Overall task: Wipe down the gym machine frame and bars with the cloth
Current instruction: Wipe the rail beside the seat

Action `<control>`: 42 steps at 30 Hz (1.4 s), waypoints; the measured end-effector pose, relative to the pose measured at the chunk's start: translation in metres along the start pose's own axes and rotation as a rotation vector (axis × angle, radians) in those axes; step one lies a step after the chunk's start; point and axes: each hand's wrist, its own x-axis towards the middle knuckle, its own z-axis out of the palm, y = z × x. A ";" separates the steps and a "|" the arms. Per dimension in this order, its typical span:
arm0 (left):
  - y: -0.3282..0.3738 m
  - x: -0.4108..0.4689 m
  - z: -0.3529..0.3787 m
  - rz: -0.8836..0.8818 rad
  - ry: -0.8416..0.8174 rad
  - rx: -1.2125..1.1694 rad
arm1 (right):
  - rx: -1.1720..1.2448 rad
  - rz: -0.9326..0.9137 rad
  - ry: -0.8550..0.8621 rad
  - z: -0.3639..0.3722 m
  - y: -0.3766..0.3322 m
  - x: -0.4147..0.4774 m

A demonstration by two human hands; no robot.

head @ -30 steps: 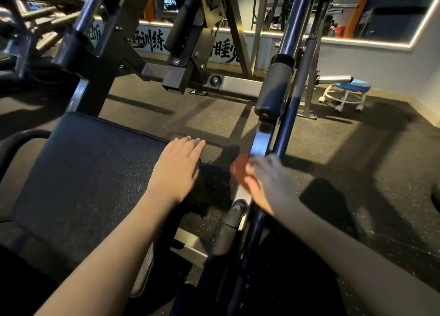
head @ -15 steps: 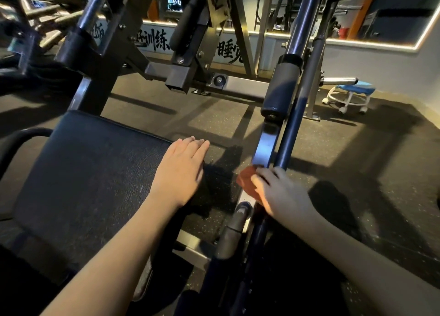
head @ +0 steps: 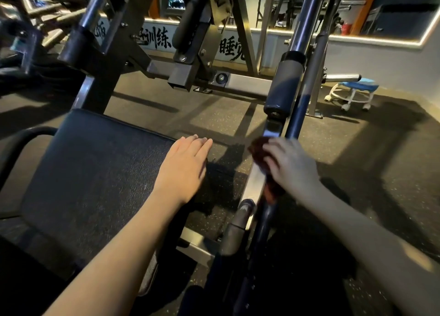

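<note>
cloth [head: 260,153]: dark red, bunched, blurred, pressed on the machine's slanted bar [head: 256,180] | your right hand [head: 291,165]: clamped over the cloth | your left hand [head: 183,170]: flat, fingers together on the black seat pad [head: 95,172]

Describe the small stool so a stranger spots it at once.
Look to the grey back wall on the right, where it meets the dark floor. Right of the machine's upright bars stands the stool, on wheels. Alone among dark metal, it has a blue seat and white frame.
</note>
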 end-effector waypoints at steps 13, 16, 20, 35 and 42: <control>0.000 0.000 0.003 0.007 0.014 0.002 | 0.090 0.136 0.083 -0.004 0.001 0.016; 0.000 0.000 0.003 0.004 0.015 -0.014 | 0.049 0.087 -0.056 0.000 -0.009 -0.005; -0.002 0.000 0.004 0.009 0.027 -0.011 | -0.009 -0.140 -0.225 0.000 -0.004 -0.038; -0.002 -0.001 0.003 0.001 -0.004 -0.015 | -0.039 -0.072 -0.237 0.003 -0.011 -0.029; -0.002 -0.006 0.001 0.002 0.017 0.005 | 0.201 0.028 -0.305 -0.001 -0.022 -0.040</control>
